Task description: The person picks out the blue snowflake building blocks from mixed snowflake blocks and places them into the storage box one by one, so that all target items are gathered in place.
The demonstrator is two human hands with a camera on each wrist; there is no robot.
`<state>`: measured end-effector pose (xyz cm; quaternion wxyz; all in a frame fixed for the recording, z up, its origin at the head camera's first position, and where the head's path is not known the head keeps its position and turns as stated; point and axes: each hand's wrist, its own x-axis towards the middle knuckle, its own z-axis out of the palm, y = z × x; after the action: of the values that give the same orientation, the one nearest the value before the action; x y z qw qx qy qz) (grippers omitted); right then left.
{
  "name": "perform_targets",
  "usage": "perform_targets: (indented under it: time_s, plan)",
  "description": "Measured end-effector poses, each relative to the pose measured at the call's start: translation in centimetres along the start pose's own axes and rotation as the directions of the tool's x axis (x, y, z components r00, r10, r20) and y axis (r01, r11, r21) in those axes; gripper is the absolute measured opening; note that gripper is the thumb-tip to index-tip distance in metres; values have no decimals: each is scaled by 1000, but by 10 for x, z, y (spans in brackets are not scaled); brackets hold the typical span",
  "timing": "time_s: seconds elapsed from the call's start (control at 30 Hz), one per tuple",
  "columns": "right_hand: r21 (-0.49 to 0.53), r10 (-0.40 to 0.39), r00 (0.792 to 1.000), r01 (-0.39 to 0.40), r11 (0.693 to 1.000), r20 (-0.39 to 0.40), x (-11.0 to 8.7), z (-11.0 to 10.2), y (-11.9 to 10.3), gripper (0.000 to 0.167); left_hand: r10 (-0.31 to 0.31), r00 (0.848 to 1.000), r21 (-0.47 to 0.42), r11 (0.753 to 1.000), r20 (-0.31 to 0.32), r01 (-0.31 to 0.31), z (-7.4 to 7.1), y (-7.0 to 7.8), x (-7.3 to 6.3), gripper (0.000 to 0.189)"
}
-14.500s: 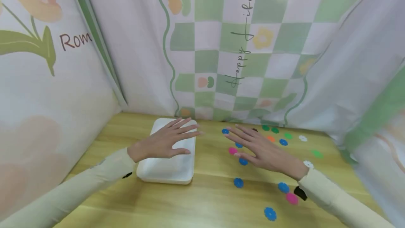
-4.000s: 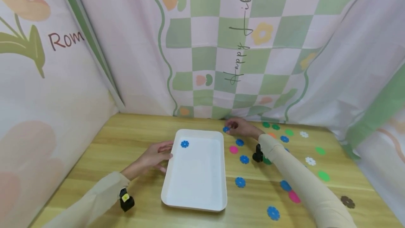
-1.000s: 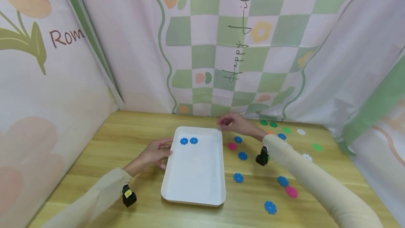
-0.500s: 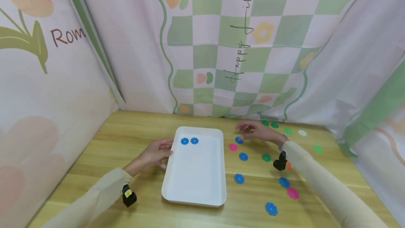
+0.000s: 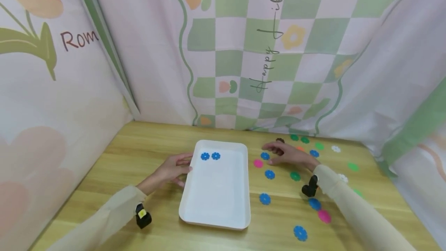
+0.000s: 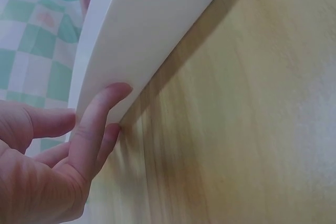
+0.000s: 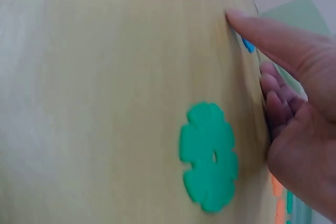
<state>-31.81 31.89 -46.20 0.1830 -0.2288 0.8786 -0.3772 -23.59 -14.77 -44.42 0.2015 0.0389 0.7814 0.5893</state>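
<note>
A white tray (image 5: 217,189) sits mid-table, with two blue flower-shaped discs (image 5: 210,156) side by side near its far end. My left hand (image 5: 170,171) touches the tray's left side; in the left wrist view its fingers (image 6: 92,129) rest against the outer wall and at the rim. To the right of the tray, my right hand (image 5: 290,155) is low over the table, with thumb and forefinger apart on either side of another blue flower disc (image 5: 265,155). In the right wrist view a fingertip partly covers that disc (image 7: 248,44), and a green flower disc (image 7: 210,156) lies close by.
Several more blue discs (image 5: 265,198) lie right of the tray, with a pink one (image 5: 258,163) near its far right side. Green (image 5: 305,140), white (image 5: 336,149) and brown (image 5: 280,140) discs are scattered toward the back right. A patterned curtain (image 5: 265,69) hangs behind the table.
The right hand has moved from the tray's far right corner rightward to a blue disc. A second blue disc has joined the first in the tray since 4 seconds ago. The left hand stays put.
</note>
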Motion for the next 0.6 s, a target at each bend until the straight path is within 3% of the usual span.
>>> perform_targets:
  time_s: [0.37,0.6]
  plan:
    - [19,-11,998,12,1000,-60,-4,7,-3,45,13,1000,6,1000,-3,-13,6,0,1,59]
    - [26,-31,997,33,999,-66,1,6,-2,40,-17,1000,-32,999,-19,17,3,0,4,58]
